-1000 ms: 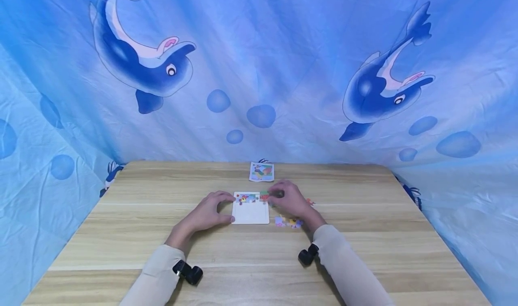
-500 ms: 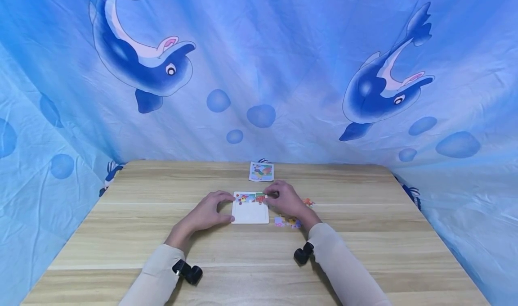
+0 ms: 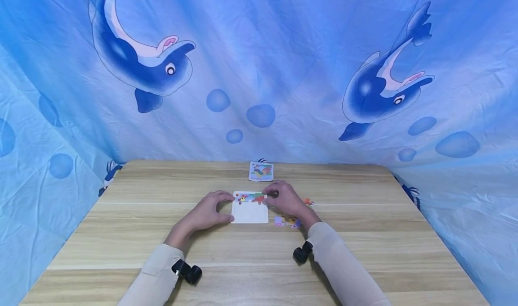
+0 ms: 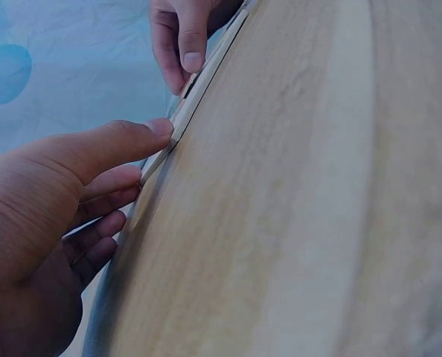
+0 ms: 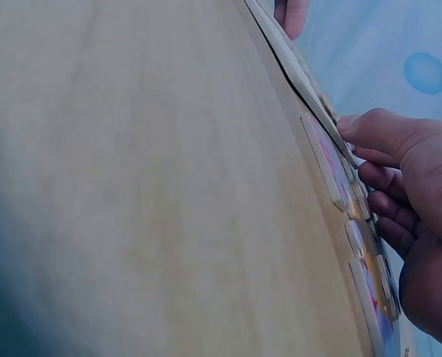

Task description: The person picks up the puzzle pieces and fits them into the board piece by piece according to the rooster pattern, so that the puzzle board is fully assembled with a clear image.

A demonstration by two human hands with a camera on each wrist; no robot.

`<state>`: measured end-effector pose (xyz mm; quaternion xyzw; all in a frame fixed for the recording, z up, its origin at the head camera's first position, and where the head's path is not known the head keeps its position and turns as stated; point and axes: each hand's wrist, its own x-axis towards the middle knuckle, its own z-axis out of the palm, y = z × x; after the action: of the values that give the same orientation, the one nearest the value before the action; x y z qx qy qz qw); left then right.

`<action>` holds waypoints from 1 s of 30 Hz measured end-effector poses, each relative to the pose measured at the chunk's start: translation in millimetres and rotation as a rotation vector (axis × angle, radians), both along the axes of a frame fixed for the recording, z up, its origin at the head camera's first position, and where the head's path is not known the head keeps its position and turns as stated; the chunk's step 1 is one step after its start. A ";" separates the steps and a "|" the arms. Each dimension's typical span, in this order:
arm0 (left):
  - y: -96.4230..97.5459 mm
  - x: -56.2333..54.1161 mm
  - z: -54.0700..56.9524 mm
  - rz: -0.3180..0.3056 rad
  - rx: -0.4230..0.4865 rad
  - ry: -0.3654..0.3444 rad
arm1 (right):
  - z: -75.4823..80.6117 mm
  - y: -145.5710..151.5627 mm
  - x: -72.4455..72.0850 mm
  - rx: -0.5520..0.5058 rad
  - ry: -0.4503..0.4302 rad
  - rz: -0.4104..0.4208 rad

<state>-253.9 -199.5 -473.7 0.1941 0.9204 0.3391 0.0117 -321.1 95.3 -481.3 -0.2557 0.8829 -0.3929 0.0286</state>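
Note:
A white puzzle board (image 3: 250, 214) lies on the table between the hands, with joined pieces (image 3: 243, 198) along its far edge. My left hand (image 3: 207, 211) holds the board's left side, its thumb at the near corner and fingers at the far one. At the far right corner, my right hand (image 3: 286, 200) pinches a green-and-red puzzle piece (image 3: 259, 198) lying against the others. The left wrist view shows the left thumb (image 4: 158, 128) on the board's edge. In the right wrist view, the right hand (image 5: 429, 178) hides the piece under its fingertips.
Several loose puzzle pieces (image 3: 286, 221) lie right of the board, partly under the right forearm. An orange piece (image 3: 309, 202) is farther right. Beyond the board sits a picture card (image 3: 261, 172) showing a rooster. A blue dolphin curtain (image 3: 259, 72) hangs behind the wooden table (image 3: 162, 184).
The right hand has moved slightly left, bringing the green-and-red piece down against the pieces on the board. The left hand has stayed on the board's left side.

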 end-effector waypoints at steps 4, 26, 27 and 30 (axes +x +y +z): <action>-0.5 0.0 -0.6 -0.002 0.002 0.001 | -1.3 0.1 -0.9 0.010 0.004 -0.008; -0.3 0.1 0.8 0.004 0.000 -0.009 | 14.1 29.7 8.0 -0.016 0.034 -0.055; -0.7 0.0 0.4 0.005 0.000 -0.009 | 14.5 32.8 8.4 -0.010 0.038 -0.051; -1.6 0.0 -0.3 0.005 0.003 -0.009 | 12.4 40.8 8.6 0.011 0.037 -0.042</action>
<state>-253.9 -201.0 -474.1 0.1904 0.9203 0.3414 0.0149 -312.5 136.1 -468.9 -0.2441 0.8905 -0.3838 0.0056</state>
